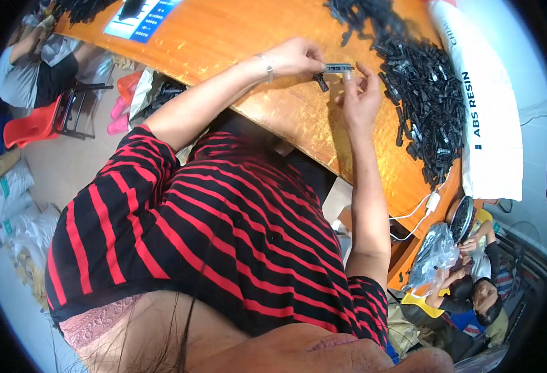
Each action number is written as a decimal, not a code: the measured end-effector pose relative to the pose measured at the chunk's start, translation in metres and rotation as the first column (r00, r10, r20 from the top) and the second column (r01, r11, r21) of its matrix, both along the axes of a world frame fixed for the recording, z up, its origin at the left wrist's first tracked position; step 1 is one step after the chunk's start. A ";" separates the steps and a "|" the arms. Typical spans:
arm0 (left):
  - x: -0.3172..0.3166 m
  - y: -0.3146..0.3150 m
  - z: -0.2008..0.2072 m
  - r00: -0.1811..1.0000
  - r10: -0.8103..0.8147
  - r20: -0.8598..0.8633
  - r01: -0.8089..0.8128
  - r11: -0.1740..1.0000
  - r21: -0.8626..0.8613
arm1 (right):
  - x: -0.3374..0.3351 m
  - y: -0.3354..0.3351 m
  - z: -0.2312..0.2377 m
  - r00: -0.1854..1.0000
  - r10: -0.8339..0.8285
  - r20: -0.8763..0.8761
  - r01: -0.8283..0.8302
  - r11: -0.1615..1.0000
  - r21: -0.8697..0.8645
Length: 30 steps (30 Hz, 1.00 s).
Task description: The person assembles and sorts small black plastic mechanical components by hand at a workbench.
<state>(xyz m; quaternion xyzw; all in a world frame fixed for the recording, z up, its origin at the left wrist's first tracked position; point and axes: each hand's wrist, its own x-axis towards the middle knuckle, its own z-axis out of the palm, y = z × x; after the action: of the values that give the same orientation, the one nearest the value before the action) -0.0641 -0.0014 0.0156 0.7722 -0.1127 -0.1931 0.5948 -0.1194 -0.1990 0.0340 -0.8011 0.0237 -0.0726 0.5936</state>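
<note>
Over the wooden table, my left hand [297, 57] pinches the left end of a small oblong dark part [338, 68] with a pale grey edge. At its other end, the thumb and forefinger of my right hand [361, 99] close on the same part. It lies roughly level between the two hands, and its exact kind is too small to make out. Just below it, a short black plastic piece [321, 82] is near my left fingertips; whether it rests on the table or hangs from the part, I cannot tell.
A large heap of black plastic pieces [426, 102] spreads along the right of the wooden table [254, 31]. Beside it lies a white sack [494, 118]. A white cable [433, 202] crosses the table edge. A blue-white sheet [143, 22] lies far left. Other people sit left and right.
</note>
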 end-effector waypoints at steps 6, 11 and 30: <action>0.015 0.004 -0.001 0.991 -0.119 0.068 0.124 0.990 -0.065 | 0.005 -0.015 -0.005 0.981 0.153 -0.123 -0.134 0.980 0.150; 0.017 -0.004 -0.008 0.992 -0.060 0.108 0.060 0.998 -0.003 | -0.004 -0.012 -0.022 0.923 0.221 -0.316 -0.088 0.919 0.384; 0.015 -0.022 -0.015 0.976 -0.023 0.218 -0.065 0.919 0.389 | 0.017 -0.007 -0.029 0.850 0.095 -0.519 -0.084 0.995 0.045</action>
<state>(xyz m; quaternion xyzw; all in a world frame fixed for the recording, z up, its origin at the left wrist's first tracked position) -0.0487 -0.0236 0.0005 0.8936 -0.1275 -0.1195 0.4134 -0.1024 -0.2065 0.0053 -0.7850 0.1468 0.1746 0.5759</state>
